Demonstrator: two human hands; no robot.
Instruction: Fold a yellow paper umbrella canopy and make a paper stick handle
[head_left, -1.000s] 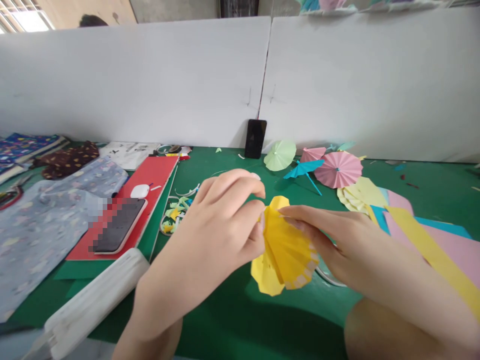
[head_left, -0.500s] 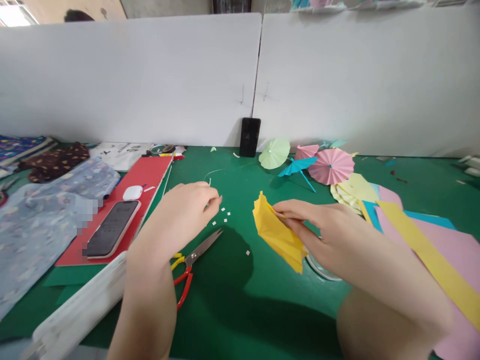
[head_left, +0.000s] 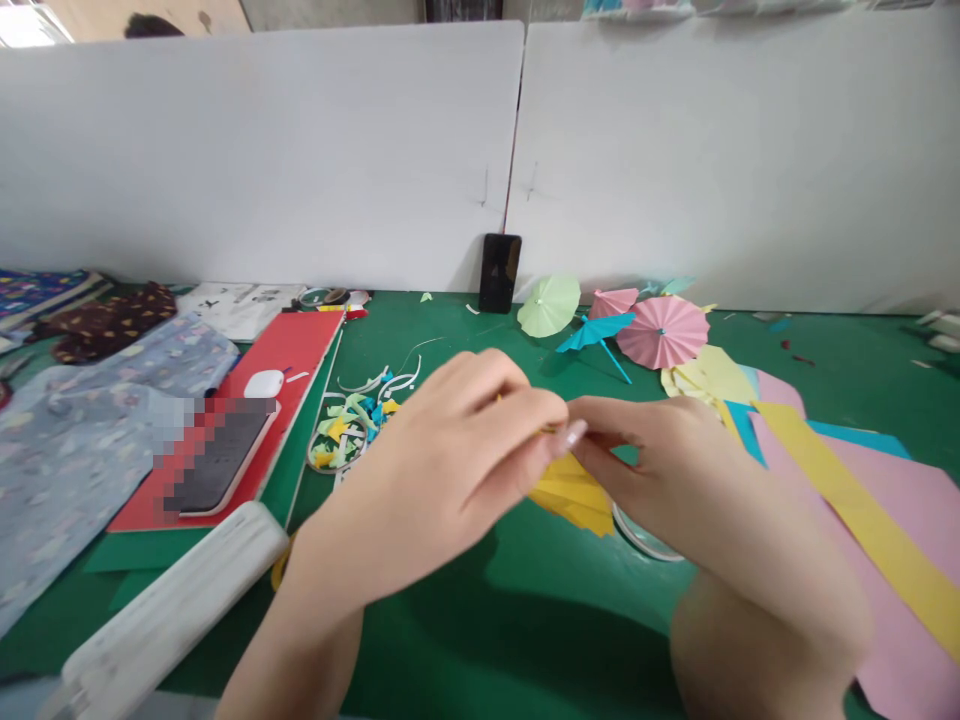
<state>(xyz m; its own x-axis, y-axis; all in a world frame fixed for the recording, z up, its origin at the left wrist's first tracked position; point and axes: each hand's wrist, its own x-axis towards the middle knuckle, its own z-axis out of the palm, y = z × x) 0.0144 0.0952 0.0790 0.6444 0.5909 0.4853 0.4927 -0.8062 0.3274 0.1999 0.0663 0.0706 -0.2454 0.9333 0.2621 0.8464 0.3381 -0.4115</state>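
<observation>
A folded yellow paper piece (head_left: 574, 495) hangs above the green mat (head_left: 465, 620), mostly hidden behind my fingers. My right hand (head_left: 660, 460) pinches it from the right. My left hand (head_left: 457, 465) meets it from the left, fingers closed in a pinch at the paper's top edge. Fingertips of both hands touch at the middle. A pile of small paper scraps (head_left: 352, 425) lies just left of my left hand.
Finished paper umbrellas, green (head_left: 549, 305), blue (head_left: 598, 333) and pink (head_left: 663, 332), lie at the back. Pink and yellow sheets (head_left: 862, 490) cover the right. A phone (head_left: 217, 460) rests on a red board (head_left: 292, 350); another dark phone (head_left: 500, 272) leans on the white partition. Patterned cloth (head_left: 75, 420) lies left.
My left hand has come back from the mat near the scissors to the yellow paper and now pinches it with the right hand. The scissors are hidden behind it.
</observation>
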